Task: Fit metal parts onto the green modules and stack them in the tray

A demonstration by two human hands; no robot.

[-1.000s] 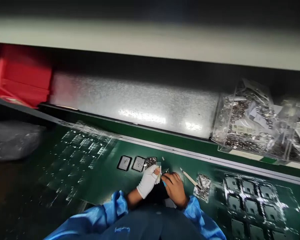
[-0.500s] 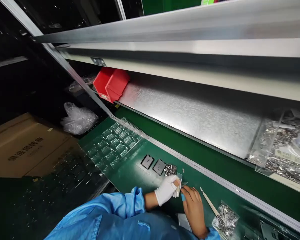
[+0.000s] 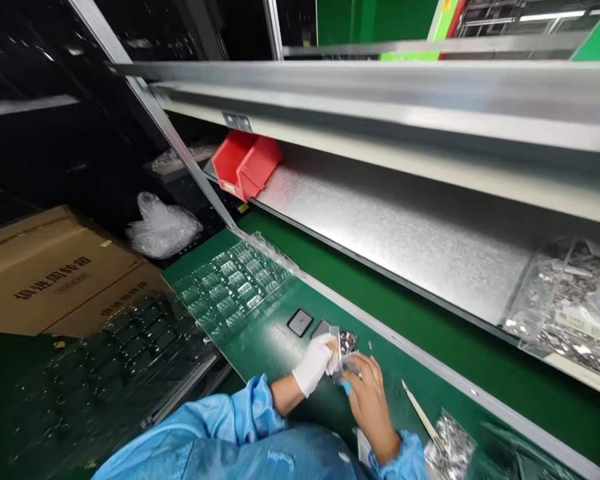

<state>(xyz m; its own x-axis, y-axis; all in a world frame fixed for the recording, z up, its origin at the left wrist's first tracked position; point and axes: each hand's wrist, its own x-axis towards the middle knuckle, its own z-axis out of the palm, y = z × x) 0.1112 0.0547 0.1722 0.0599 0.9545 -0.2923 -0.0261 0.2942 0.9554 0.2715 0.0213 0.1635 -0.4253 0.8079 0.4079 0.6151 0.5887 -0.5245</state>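
Note:
My left hand (image 3: 314, 365), in a white glove with bare fingertips, is closed on a small piece of clear plastic film (image 3: 349, 365). My right hand (image 3: 373, 400), bare with a bit of blue on one finger, pinches the film's other side. Whether anything lies inside the film, I cannot tell. Just beyond the hands sits a heap of small shiny metal parts (image 3: 349, 341). To its left are two dark rounded rectangular pieces; the nearer-left one (image 3: 300, 323) shows whole, the other (image 3: 321, 328) is partly hidden by my left hand.
A thin-bladed knife (image 3: 419, 408) touches a bag of metal parts (image 3: 453, 443) at right. A clear moulded tray (image 3: 235, 283) lies left. Above, the metal shelf (image 3: 380, 220) carries a red bin (image 3: 247, 167) and a clear box of parts (image 3: 573, 300). A cardboard box (image 3: 75, 280) stands far left.
Both hands have moved left and slightly up with the film, which now spreads wider between them. My left hand covers more of the second dark piece. The camera view has shifted.

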